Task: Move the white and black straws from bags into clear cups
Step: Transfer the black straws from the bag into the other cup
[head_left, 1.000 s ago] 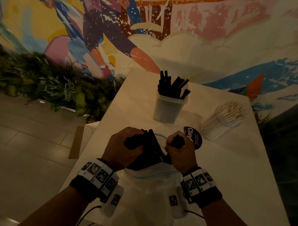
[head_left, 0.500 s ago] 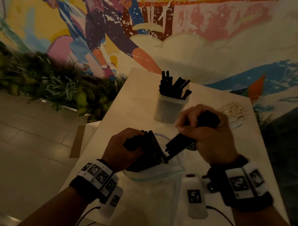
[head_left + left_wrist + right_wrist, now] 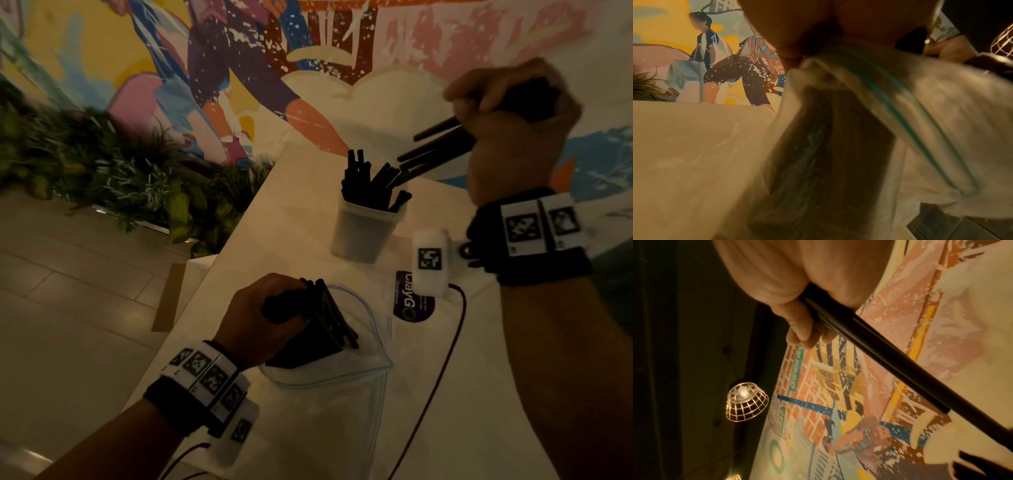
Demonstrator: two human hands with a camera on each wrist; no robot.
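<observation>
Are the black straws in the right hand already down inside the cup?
No. In the head view the right hand holds its black straws in the air above the cup, their tips not yet in.

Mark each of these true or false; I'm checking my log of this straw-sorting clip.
1. The right hand holds black straws above the cup. True.
2. The cup is empty. False: black straws already stand in it.
3. The left hand grips straws at the bag. True.
4. The bag holds white straws. False: they are black.
5. The cup lies on its side. False: it stands upright on the table.
</observation>
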